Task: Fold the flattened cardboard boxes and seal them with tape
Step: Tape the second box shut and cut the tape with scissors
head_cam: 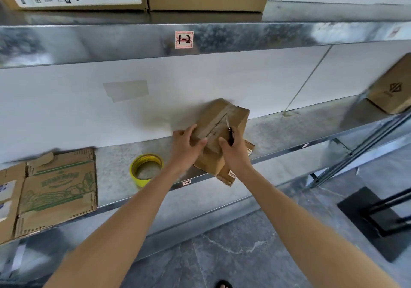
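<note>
The left hand (189, 145) grips the taped box (213, 119) on the metal shelf (289, 127). The right hand (233, 152) holds a small knife (230, 132) on the box top. The blade could slip and cut the left thumb. Left of the box sit a yellow tape roll (146, 169), then flat boxes (57, 190). Grey floor (244, 243) lies below.

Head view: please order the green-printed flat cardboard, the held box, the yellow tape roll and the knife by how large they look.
1. green-printed flat cardboard
2. held box, farther from the camera, so its true size against the cardboard is unsure
3. yellow tape roll
4. knife, only partly visible
</note>
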